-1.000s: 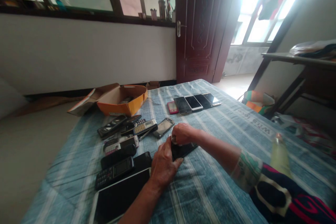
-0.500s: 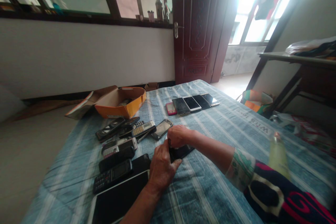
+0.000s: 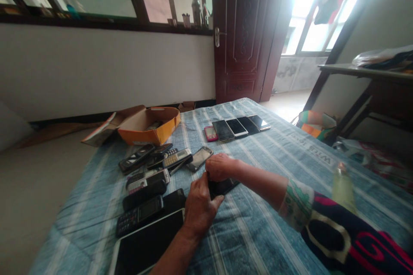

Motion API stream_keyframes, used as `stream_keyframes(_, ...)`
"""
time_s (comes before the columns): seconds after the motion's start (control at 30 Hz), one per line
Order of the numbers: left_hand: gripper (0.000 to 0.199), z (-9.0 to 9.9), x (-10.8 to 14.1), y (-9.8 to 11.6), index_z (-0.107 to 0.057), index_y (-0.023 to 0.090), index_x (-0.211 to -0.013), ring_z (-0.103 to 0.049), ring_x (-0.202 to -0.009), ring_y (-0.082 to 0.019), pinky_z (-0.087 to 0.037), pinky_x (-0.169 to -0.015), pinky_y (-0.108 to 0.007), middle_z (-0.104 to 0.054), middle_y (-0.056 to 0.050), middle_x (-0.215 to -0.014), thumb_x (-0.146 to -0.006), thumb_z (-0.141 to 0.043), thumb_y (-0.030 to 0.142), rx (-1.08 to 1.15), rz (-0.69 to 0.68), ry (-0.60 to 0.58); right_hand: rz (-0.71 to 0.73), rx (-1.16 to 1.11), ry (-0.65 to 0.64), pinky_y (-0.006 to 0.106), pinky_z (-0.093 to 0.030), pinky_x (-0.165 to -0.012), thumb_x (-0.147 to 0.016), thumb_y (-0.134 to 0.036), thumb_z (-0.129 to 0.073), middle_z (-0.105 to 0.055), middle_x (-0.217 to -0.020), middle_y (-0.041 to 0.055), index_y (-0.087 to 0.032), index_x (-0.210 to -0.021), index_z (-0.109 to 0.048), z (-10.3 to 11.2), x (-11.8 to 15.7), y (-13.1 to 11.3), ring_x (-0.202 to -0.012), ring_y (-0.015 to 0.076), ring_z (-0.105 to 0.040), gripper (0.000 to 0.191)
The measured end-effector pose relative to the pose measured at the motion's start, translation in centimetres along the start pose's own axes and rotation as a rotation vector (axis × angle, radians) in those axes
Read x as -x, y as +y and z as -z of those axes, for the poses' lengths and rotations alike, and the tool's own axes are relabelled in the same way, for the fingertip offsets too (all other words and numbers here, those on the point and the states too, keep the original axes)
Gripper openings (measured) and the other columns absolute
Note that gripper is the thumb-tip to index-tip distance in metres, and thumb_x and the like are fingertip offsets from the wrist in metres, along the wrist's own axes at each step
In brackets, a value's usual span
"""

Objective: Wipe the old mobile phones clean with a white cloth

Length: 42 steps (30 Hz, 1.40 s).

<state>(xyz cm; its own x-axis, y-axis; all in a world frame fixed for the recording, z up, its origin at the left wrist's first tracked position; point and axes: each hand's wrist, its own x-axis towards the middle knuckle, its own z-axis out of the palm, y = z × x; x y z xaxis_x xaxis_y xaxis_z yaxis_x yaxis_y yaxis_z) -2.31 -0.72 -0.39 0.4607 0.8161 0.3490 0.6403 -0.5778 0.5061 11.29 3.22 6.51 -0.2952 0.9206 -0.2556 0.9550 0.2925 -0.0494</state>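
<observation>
A flat black phone (image 3: pixel 224 187) lies on the blue striped cloth, partly covered by both hands. My left hand (image 3: pixel 200 206) grips its left side, thumb along the near edge and fingers at the far corner. Over that far corner, my right hand (image 3: pixel 221 166) is closed with its fingers curled down against my left fingertips; what it pinches is hidden. Just beyond them rests a grey touchscreen phone (image 3: pixel 200 158). To the left are a white-framed tablet (image 3: pixel 148 242), a black keypad phone (image 3: pixel 140 215) and a silver keypad phone (image 3: pixel 177 158).
An open orange box (image 3: pixel 151 131) stands at the far left of the bed. Farther back lie a small red-edged item (image 3: pixel 211 133), a dark wallet-like case (image 3: pixel 222 130) and a white phone (image 3: pixel 236 127). A yellowish bottle (image 3: pixel 342 189) is beside my right sleeve.
Both hands stay at the black phone with almost the same grip. The view has shifted very slightly; nothing else has visibly moved.
</observation>
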Motion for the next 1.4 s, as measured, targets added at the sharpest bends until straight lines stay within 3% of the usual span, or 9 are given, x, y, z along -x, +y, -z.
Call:
stream_keyframes(0.27, 0.064, 0.0, 0.1, 0.0, -0.048, 0.015, -0.124, -0.061, -0.102, -0.03, -0.052, -0.088, -0.043, -0.063, -0.01, -0.101, -0.065, -0.071, 0.021, -0.008, 0.005, -0.004, -0.006, 0.026, 0.03, 0.036, -0.054, -0.079, -0.084, -0.027, -0.053, -0.072, -0.093, 0.0193, -0.009, -0.099, -0.071, -0.3, 0.1, 0.3, -0.097, 0.0297, -0.068, 0.03)
stream_keyframes(0.57, 0.07, 0.2, -0.4, 0.0, -0.044, 0.015, -0.13, -0.059, -0.109, -0.03, -0.051, -0.092, -0.044, -0.064, -0.01, -0.111, -0.065, -0.07, 0.021, 0.012, 0.048, -0.065, -0.028, -0.003, -0.001, 0.033, -0.053, -0.075, -0.079, -0.028, -0.056, -0.072, -0.091, 0.0177, -0.009, -0.097, -0.072, 0.2, 0.4, 0.3, -0.093, 0.0299, -0.069, 0.031)
stream_keyframes(0.9, 0.068, -1.1, 0.0, -1.3, -0.046, 0.014, -0.128, -0.061, -0.1, -0.031, -0.053, -0.089, -0.049, -0.061, -0.011, -0.104, -0.063, -0.066, 0.02, 0.084, -0.035, 0.079, -0.004, -0.045, -0.02, 0.027, -0.053, -0.069, -0.075, -0.025, -0.056, -0.073, -0.093, 0.0148, -0.011, -0.095, -0.071, 0.9, 0.3, -0.3, -0.09, 0.0266, -0.069, 0.03)
stream_keyframes(1.4, 0.067, -1.2, 0.5, -1.3, -0.044, 0.015, -0.129, -0.059, -0.098, -0.03, -0.054, -0.085, -0.046, -0.06, -0.01, -0.101, -0.066, -0.066, 0.016, 0.075, -0.104, 0.122, -0.014, -0.027, -0.056, 0.028, -0.054, -0.072, -0.079, -0.034, -0.057, -0.073, -0.091, 0.0165, -0.01, -0.098, -0.072, 0.4, -0.9, -0.1, -0.09, 0.0261, -0.069, 0.034)
